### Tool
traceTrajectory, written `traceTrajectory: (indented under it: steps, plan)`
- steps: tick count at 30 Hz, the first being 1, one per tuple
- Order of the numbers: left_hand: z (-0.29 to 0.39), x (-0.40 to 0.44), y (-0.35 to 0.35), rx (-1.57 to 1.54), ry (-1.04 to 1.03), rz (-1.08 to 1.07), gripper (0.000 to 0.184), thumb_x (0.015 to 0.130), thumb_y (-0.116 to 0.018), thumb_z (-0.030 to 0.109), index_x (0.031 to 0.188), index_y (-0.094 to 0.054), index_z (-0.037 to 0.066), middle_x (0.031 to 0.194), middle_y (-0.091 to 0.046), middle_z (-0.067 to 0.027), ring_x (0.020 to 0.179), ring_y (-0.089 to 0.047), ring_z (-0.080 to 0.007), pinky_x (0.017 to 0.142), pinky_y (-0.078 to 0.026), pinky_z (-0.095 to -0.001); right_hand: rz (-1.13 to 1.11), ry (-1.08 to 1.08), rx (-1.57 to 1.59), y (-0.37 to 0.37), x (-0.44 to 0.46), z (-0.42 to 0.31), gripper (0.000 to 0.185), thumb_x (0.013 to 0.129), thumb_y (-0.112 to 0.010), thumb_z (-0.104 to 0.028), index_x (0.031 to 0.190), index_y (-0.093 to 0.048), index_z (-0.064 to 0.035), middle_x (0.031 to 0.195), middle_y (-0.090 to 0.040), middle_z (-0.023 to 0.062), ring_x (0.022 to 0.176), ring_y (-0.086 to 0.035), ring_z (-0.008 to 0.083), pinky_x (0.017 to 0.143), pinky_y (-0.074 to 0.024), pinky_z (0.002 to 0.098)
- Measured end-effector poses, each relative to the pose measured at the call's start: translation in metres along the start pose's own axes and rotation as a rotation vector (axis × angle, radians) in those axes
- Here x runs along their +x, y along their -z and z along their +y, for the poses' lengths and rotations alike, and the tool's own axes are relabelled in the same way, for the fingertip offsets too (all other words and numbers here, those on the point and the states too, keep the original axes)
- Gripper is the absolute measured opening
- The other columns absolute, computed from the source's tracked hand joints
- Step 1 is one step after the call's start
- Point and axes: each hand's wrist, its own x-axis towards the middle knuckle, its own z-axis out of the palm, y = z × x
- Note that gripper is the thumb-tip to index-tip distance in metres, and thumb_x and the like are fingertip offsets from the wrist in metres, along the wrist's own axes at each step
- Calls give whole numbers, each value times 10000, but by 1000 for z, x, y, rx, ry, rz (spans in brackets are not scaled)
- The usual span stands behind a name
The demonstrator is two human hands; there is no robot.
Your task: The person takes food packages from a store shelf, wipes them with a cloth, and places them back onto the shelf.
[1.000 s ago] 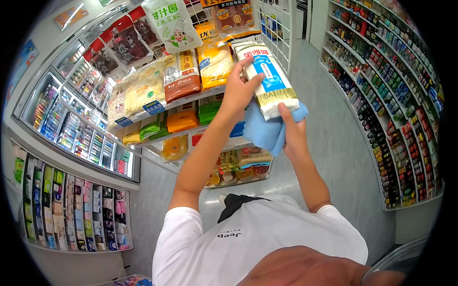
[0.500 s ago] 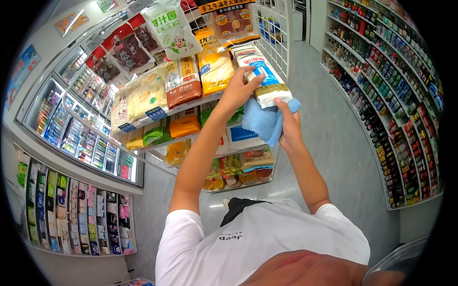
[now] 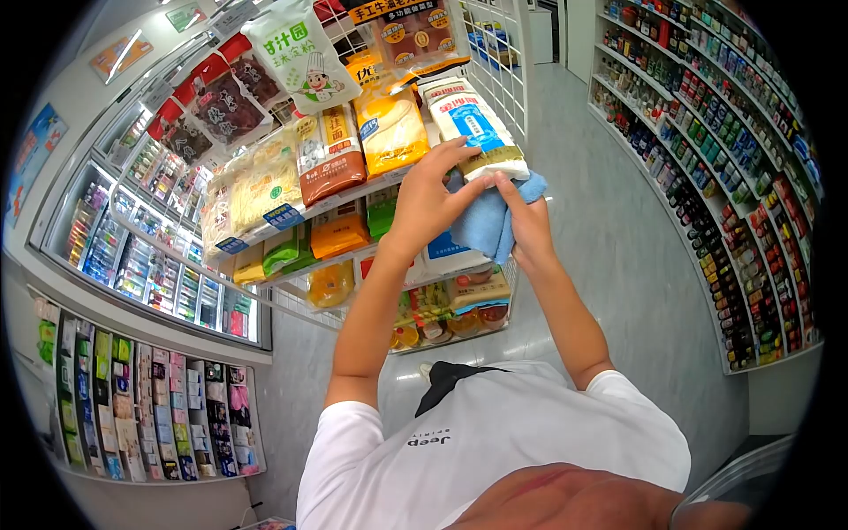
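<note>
Gripping cloth (image 3: 481,221), right hand (image 3: 531,228), left hand (image 3: 428,199) half-open

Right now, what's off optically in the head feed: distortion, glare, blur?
Head view: strong fisheye, image circle cut off by black corners; shelving on the right bows in curves, its labels too small to read; glare streaks on the floor by the shirt, sheen on the hanging red packs; left hand and right hand show no obvious blur.
</note>
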Motion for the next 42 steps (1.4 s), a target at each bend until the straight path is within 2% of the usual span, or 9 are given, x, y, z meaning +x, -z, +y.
traceTrajectory:
  steps: [7,10,15,18,20,29,40,41,42]
  plan:
    - [-2,3,-5,72,-18,59,401,873,-690,316,1179,-671,56,1296,-604,-176,1143,-598,-348,959,-472,-401,72,-77,138,5,-16,-6,378,949,-628,-171,1271,-533,2,1187,-625,105,1050,-630,173,909,-520,320]
    - [-14,8,-12,238,-119,118,383,895,-687,274,1218,-661,69,1310,-610,-148,998,-662,-236,810,-526,-320,143,-100,159,10,-30,-13,362,938,-621,-147,1257,-537,3,1176,-630,108,1039,-636,179,899,-535,344]
    - [-30,18,-21,141,-20,116,382,929,-649,276,1252,-636,72,1337,-584,-163,719,-686,-202,674,-540,-301,192,-91,91,15,-71,-23,365,925,-620,-126,1256,-531,-2,1165,-638,108,1045,-637,190,894,-538,342]
    - [-37,24,-25,89,34,116,371,948,-613,281,1256,-627,75,1369,-555,-179,672,-686,-232,659,-542,-324,176,-145,63,26,-101,-13,356,923,-630,-121,1248,-542,-6,1158,-640,97,1045,-627,172,901,-521,333]
    - [-28,28,-26,2,161,109,367,947,-596,306,1230,-637,75,1355,-563,-188,810,-706,-318,783,-552,-401,130,-184,26,34,-120,-4,359,917,-640,-119,1246,-546,-10,1166,-636,91,1062,-614,162,917,-505,330]
    - [-39,36,-45,-263,204,188,409,968,-554,186,1285,-534,-72,1420,-458,-288,526,-679,-226,497,-548,-305,139,-288,-153,60,-158,22,384,917,-655,-131,1258,-543,7,1175,-632,84,1091,-586,154,947,-471,324]
    - [-47,37,-62,-248,199,344,414,950,-578,152,1272,-515,-101,1425,-442,-297,525,-688,-258,489,-558,-296,270,-390,-185,92,-161,39,399,926,-643,-145,1275,-531,11,1195,-626,94,1108,-586,176,971,-463,334]
    - [-24,30,-53,-173,143,434,342,924,-606,121,1222,-582,-45,1348,-543,-248,583,-704,-234,484,-541,-291,278,-409,-181,93,-163,40,401,927,-641,-147,1277,-529,11,1197,-625,95,1110,-585,178,974,-462,336]
    - [-28,26,-52,10,61,402,443,880,-653,143,1278,-537,-14,1365,-525,-241,824,-623,-269,684,-488,-322,281,-420,-186,94,-164,41,400,926,-642,-146,1277,-529,12,1196,-625,95,1109,-586,178,973,-464,336]
